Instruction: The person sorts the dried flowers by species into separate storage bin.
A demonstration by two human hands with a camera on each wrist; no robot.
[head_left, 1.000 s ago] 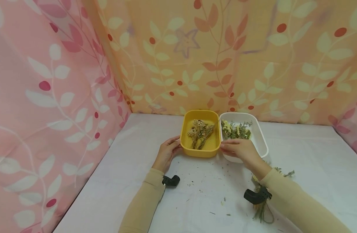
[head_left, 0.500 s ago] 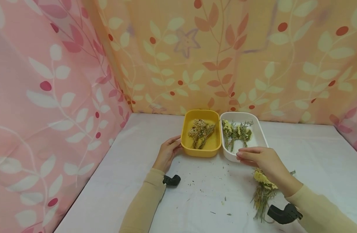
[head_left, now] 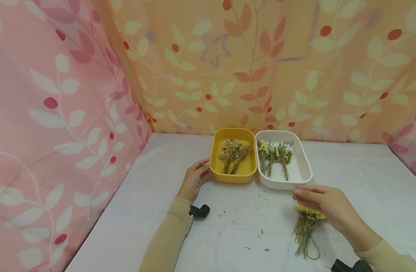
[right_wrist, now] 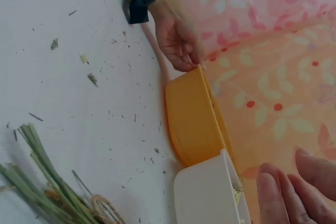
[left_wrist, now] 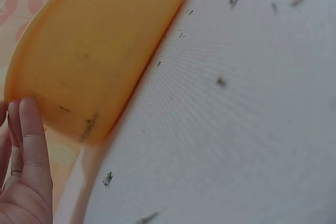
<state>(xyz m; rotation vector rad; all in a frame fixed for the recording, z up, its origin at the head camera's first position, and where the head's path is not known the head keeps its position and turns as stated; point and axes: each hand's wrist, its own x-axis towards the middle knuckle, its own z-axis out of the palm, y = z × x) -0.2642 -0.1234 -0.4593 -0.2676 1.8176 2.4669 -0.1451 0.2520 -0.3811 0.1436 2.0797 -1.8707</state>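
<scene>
My left hand touches the left front corner of a yellow box. In the left wrist view its straight fingers lie against the box's outer wall. Dried flower sprigs with pale heads lie inside. My right hand hovers in front of the white box, holding nothing; the thumb stands apart from the extended fingers. Several yellow-flowered sprigs lie in the white box. Below the right hand is a bunch of dried yellow flowers with string at its stems, its heads partly covered.
The boxes stand side by side on a white-covered table, near its back edge. Small stem and leaf scraps are scattered in front of them. Leaf-patterned cloth hangs behind and along the left.
My right hand has left the yellow box's right front corner and moved right and toward me, over the flower bunch. The left hand and both boxes have stayed in place.
</scene>
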